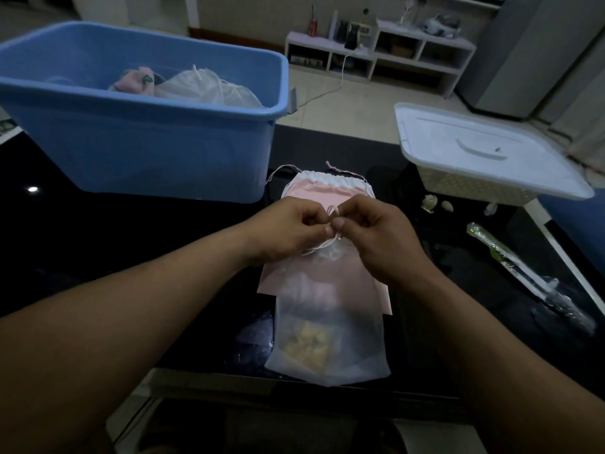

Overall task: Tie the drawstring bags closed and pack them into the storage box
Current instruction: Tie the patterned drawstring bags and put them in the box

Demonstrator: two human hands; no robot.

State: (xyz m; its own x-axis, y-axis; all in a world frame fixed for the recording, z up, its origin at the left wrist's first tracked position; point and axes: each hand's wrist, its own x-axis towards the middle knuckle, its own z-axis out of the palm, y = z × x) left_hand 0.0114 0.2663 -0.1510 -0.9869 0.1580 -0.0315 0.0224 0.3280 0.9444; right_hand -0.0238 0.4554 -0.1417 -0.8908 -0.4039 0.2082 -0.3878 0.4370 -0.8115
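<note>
A sheer white drawstring bag [327, 335] with pale lumpy contents lies on the dark table in front of me, its gathered neck pointing away. My left hand [288, 231] and my right hand [376, 234] meet above that neck, each pinching the white drawstring [331, 211], which forms a small loop between my fingertips. Under it lies a pink drawstring bag [324, 191] with a white gathered top, flat on the table. The blue storage box [140, 126] stands at the far left and holds a white mesh bag [203, 85] and a pink bag [136, 81].
A white lidded basket [484, 158] sits at the far right. A long plastic-wrapped item [523, 273] lies on the table's right side, with small pale bits [429, 202] near the basket. A clear plastic wrapper [255, 335] lies left of the sheer bag.
</note>
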